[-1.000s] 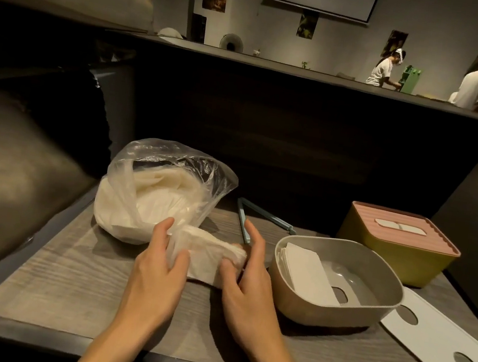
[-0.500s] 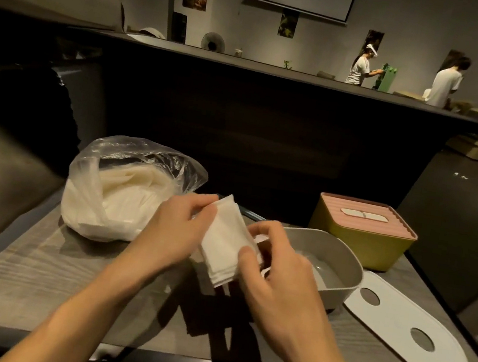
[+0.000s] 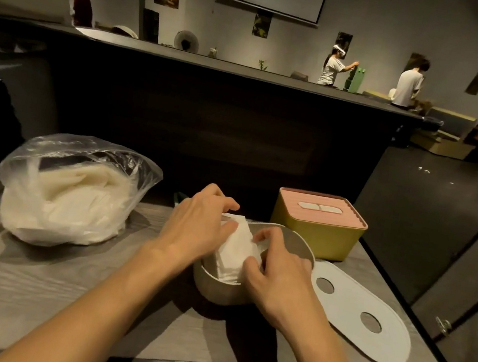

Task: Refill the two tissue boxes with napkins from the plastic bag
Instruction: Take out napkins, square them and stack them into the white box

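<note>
Boxes: two, an open grey tissue box point(image 3: 217, 290) and a lidded yellow tissue box point(image 3: 314, 237).
Writing: none readable.
Fingers: both hands, left hand point(image 3: 197, 230) and right hand point(image 3: 275, 275), pinch the napkin stack point(image 3: 235, 252).
Bag: one plastic bag point(image 3: 71, 188) on the tabletop point(image 3: 32, 290).

We see a stack of white napkins point(image 3: 235, 252) tilted upright in the open grey tissue box point(image 3: 216, 288), held between our fingers point(image 3: 226, 228). Just right of the fingers its flat white lid point(image 3: 345, 311) lies on the desk point(image 3: 33, 284). Beyond them stands the closed yellow box point(image 3: 315, 240) with its pink lid. Left of them slumps the clear plastic bag point(image 3: 70, 191), full of napkins.
</note>
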Action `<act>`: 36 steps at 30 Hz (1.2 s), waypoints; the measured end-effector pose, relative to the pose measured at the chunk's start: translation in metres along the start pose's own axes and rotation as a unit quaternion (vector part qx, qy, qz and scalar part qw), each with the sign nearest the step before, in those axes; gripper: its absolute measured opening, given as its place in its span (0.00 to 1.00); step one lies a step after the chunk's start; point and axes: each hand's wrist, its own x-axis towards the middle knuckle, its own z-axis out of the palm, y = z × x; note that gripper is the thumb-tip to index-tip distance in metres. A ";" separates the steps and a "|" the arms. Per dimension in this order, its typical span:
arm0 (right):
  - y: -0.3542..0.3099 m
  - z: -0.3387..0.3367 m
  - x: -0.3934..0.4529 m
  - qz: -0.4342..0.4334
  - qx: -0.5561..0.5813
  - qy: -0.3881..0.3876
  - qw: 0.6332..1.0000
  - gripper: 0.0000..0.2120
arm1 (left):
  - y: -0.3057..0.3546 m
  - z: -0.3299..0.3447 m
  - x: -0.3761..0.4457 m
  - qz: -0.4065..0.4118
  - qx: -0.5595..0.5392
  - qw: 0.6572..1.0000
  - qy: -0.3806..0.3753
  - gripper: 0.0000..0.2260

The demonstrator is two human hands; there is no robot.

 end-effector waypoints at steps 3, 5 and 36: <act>-0.002 -0.004 -0.002 0.010 -0.010 -0.019 1.000 0.14 | -0.002 0.002 -0.004 0.030 0.035 0.999 0.003 0.17; -0.006 -0.008 -0.004 0.014 -0.027 -0.031 0.999 0.13 | -0.005 0.005 -0.005 0.037 0.042 0.998 -0.001 0.14; -0.026 0.017 -0.013 -0.093 -0.107 0.048 0.989 0.14 | -0.030 0.006 -0.024 0.136 0.005 0.991 0.001 0.10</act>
